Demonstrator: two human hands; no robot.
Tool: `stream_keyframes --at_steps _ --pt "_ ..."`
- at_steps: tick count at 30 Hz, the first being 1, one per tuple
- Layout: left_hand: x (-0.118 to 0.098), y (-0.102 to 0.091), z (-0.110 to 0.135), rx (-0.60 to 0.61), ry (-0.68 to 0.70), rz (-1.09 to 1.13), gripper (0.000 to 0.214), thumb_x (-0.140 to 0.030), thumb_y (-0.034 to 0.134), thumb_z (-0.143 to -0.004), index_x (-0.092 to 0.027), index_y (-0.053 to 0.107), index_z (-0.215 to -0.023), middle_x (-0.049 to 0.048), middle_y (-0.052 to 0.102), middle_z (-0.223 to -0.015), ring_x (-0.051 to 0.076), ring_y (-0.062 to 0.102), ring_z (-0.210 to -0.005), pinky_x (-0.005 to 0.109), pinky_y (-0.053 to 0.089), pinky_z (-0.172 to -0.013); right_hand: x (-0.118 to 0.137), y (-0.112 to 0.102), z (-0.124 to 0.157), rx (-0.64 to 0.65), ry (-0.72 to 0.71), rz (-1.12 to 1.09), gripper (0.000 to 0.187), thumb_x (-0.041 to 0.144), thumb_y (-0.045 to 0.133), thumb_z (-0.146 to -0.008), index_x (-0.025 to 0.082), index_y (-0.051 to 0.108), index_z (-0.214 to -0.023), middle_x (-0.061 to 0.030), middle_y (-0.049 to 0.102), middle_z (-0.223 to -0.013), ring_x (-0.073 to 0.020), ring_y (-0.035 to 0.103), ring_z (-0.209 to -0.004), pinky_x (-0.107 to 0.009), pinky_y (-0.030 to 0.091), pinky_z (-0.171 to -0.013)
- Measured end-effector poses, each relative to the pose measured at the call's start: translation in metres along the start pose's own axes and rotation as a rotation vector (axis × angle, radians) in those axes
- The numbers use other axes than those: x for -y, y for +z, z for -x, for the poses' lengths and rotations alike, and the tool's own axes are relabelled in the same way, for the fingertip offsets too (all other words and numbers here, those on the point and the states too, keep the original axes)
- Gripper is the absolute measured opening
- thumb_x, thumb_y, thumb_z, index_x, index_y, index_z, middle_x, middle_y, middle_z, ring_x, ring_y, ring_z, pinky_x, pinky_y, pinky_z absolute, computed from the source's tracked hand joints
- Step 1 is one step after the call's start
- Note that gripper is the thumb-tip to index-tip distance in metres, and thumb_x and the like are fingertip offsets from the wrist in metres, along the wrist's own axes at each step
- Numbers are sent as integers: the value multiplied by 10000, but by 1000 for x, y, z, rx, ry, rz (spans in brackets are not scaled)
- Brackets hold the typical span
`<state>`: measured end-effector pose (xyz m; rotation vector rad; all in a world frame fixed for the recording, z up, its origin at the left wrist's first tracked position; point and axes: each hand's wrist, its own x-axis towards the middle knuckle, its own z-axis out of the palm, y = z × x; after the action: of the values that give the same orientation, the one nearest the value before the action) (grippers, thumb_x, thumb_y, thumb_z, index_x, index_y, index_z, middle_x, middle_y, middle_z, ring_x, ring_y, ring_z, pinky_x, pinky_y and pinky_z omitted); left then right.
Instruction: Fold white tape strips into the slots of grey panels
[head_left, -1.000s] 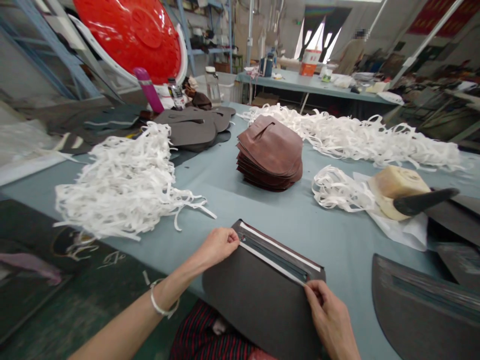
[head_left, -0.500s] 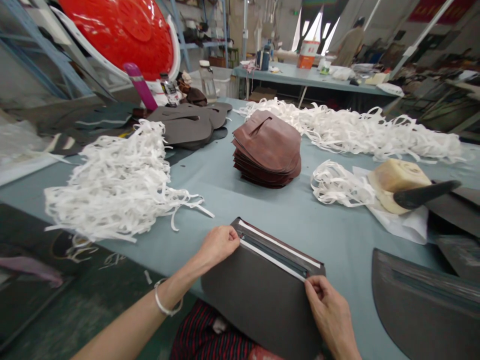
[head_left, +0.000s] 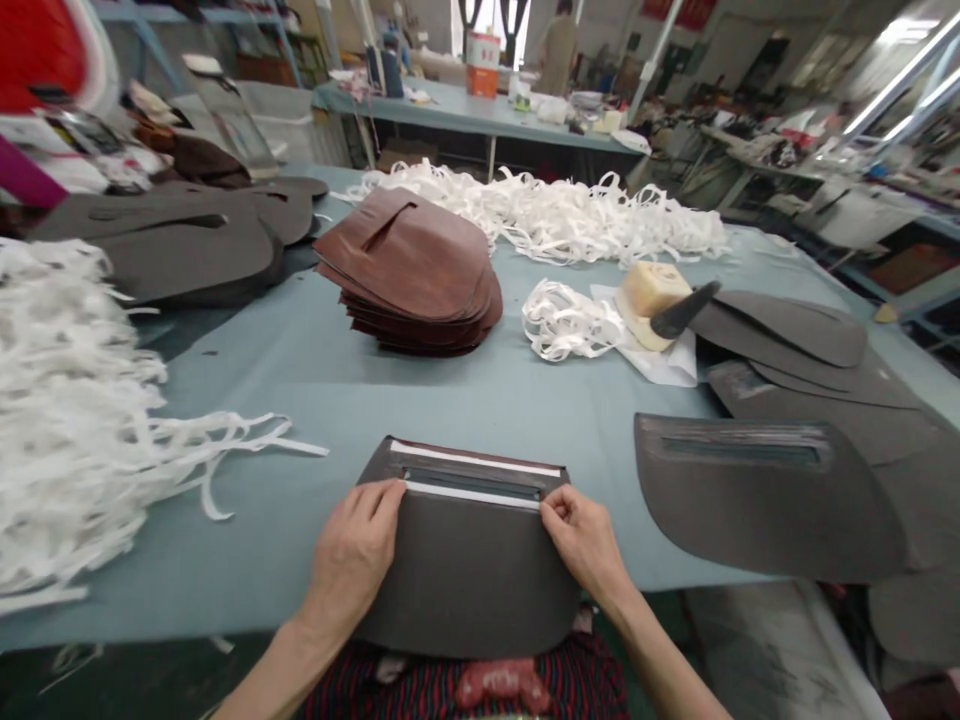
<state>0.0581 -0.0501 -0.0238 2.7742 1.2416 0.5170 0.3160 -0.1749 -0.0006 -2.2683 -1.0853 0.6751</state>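
A dark grey bag panel [head_left: 465, 580] with a long slot lies at the table's front edge, its rounded bottom overhanging towards my lap. One white tape strip [head_left: 476, 457] runs along its top edge, where a thin line of brown shows. Just below the slot lies a second white strip [head_left: 472, 495]. My left hand [head_left: 356, 550] is closed at this strip's left end, fingertips on it and palm over the panel's side. At the right end, my right hand [head_left: 581, 535] pinches the same strip between thumb and fingers.
Brown leather pieces [head_left: 420, 260] are stacked behind the panel. Heaps of white tape lie at left [head_left: 67, 420] and at the back [head_left: 555, 210]. A glue container [head_left: 652, 295] with a black-handled tool stands right of the stack. More grey panels [head_left: 772, 500] lie at right.
My view has swung right, so the panel now appears nearly square to me. My left hand has turned flatter over the panel's side. Both hands remain at the ends of the lower strip.
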Motion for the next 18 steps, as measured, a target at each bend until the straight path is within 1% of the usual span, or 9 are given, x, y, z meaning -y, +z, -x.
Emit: stream_keyframes --at_steps 2,5,8,11,13,14,16,17,18 --pt "-2 -2 5 33 45 -52 342 -265 477 -903 -208 528 -1236 102 593 -1144 259 531 -1027 400 441 -877 2 1 0 -6 5 28 171 293 479 -790 215 554 -657 40 545 -548 -120 502 -531 -217 294 -517" --pt "-8 -4 10 88 53 -113 443 -353 506 -884 -256 476 -1315 118 551 -1239 305 496 -1098 454 428 -897 5 3 0 -26 7 108 151 270 487 -782 217 545 -652 45 546 -541 -114 505 -525 -217 279 -519" --pt "-10 -5 10 119 26 -116 470 -362 495 -884 -262 452 -1342 124 532 -1279 324 480 -1124 482 414 -912 6 5 1 -65 3 218 125 253 500 -782 213 544 -672 42 550 -550 -111 508 -530 -221 267 -524" --pt "-11 -6 6 126 10 -99 460 -365 489 -886 -266 460 -1335 119 530 -1288 324 480 -1130 485 414 -910 10 8 3 -100 -53 354 91 212 484 -806 203 568 -772 31 554 -590 -113 500 -527 -230 263 -518" --pt "-13 -7 1 117 -10 -87 446 -365 489 -886 -249 481 -1317 125 526 -1293 325 472 -1145 485 409 -921 16 14 3 -137 -199 438 170 155 439 -832 191 590 -901 -9 591 -731 -125 518 -584 -239 294 -535" --pt "-15 -7 -1 111 -13 -76 434 -356 488 -888 -241 491 -1306 126 524 -1295 322 465 -1158 484 403 -934 21 17 3 -143 -317 462 235 126 418 -841 187 592 -986 -40 601 -833 -139 537 -650 -246 325 -564" --pt "-22 -8 -6 118 20 -33 411 -329 489 -890 -246 499 -1293 111 528 -1297 309 452 -1187 475 390 -961 33 26 0 -93 -592 481 360 82 404 -842 198 564 -1143 -87 581 -1000 -180 548 -812 -277 383 -657" --pt "-26 -9 -7 127 44 -7 403 -318 492 -890 -261 499 -1289 97 534 -1294 300 450 -1195 472 386 -971 38 31 -1 -52 -704 488 402 69 411 -835 204 548 -1188 -96 572 -1019 -200 535 -861 -299 397 -695" --pt "-31 -9 -8 138 65 18 401 -313 497 -889 -279 494 -1288 81 539 -1291 292 449 -1201 471 382 -978 44 35 -2 -14 -781 495 422 59 422 -825 203 545 -1202 -99 571 -1007 -215 522 -881 -320 406 -718"
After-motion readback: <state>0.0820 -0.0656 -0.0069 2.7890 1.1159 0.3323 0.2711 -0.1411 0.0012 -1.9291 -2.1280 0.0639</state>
